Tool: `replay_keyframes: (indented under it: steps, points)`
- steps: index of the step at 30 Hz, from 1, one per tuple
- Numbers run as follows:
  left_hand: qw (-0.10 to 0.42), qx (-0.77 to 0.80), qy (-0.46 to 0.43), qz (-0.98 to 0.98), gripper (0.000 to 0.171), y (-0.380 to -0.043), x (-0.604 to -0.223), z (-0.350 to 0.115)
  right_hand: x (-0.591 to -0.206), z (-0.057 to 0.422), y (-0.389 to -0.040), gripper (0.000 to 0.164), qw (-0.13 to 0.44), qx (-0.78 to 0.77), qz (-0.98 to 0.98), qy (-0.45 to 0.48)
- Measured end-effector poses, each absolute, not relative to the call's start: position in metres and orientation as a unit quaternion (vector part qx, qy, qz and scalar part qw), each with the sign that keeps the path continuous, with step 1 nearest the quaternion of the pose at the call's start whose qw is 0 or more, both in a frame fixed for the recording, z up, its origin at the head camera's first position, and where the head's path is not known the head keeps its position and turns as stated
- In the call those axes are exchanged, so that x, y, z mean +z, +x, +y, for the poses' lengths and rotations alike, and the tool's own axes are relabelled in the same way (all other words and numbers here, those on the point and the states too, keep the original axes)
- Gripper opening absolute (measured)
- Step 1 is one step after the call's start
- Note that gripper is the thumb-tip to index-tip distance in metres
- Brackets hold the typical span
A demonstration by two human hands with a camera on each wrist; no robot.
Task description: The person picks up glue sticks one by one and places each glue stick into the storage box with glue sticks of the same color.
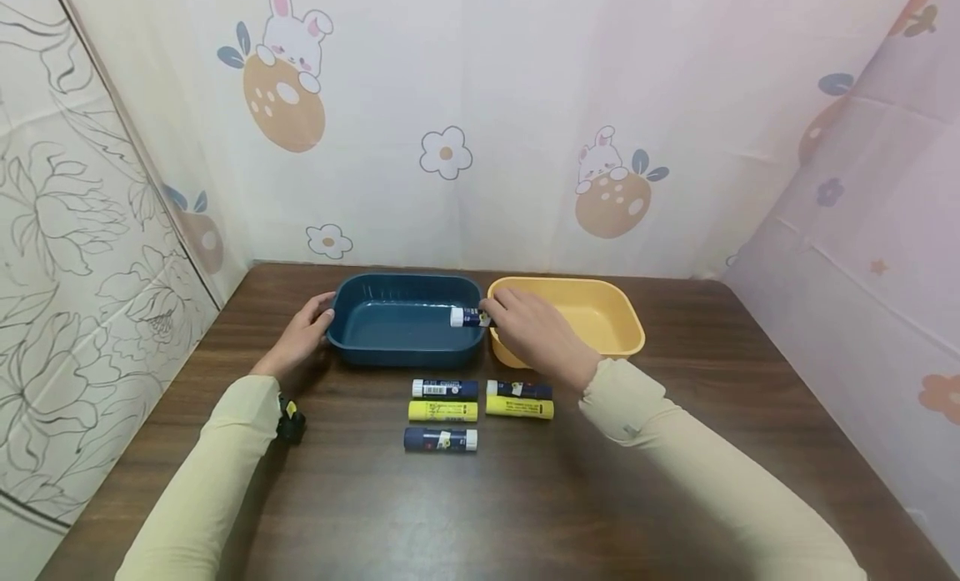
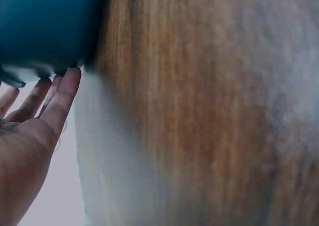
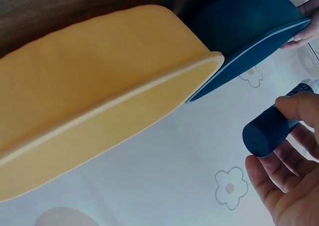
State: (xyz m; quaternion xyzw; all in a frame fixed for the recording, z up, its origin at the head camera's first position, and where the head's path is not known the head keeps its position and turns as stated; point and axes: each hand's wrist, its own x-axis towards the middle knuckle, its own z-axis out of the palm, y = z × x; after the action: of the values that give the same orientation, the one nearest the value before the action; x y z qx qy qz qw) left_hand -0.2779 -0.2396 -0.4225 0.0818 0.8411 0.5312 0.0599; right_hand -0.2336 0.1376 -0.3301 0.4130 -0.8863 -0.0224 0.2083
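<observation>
My right hand [image 1: 542,331] pinches a dark blue glue stick [image 1: 467,317] with a white cap, above the right end of the blue basin [image 1: 405,358]. In the right wrist view, thumb and fingers hold this glue stick [image 3: 266,131] with its dark flat end showing. My left hand [image 1: 302,335] touches the left end of the blue basin. The left wrist view shows the left hand's fingers [image 2: 62,99] fairly straight, their tips against the basin wall [image 2: 45,26]. Beside the blue basin stands a yellow basin [image 1: 626,335], partly hidden behind my right hand.
In front of the basins lie two yellow glue sticks [image 1: 442,411] and three dark blue glue sticks [image 1: 440,439] on the brown wooden table [image 1: 337,514]. A patterned curtain [image 1: 487,214] hangs behind the basins. A small black object [image 1: 291,423] is at my left wrist.
</observation>
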Motion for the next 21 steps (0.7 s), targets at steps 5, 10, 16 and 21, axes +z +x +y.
replay_keyframes:
  steps: [5,10,16,21]
  points:
    - [0.062,0.538,0.073,0.837,0.053,-0.279,-0.421,-0.242,-0.328,0.126,-0.247,0.033,0.206,-0.01,-0.887,0.414]
    - [0.06,0.544,0.072,0.834,0.053,-0.279,-0.422,-0.242,-0.33,0.116,-0.26,0.031,0.188,-0.008,-0.896,0.402]
    - [0.063,0.554,0.068,0.827,0.052,-0.279,-0.422,-0.241,-0.336,0.106,-0.276,0.031,0.143,0.001,-0.916,0.374]
    - [0.067,0.566,0.064,0.819,0.052,-0.278,-0.422,-0.241,-0.341,0.098,-0.288,0.032,0.123,0.007,-0.922,0.368]
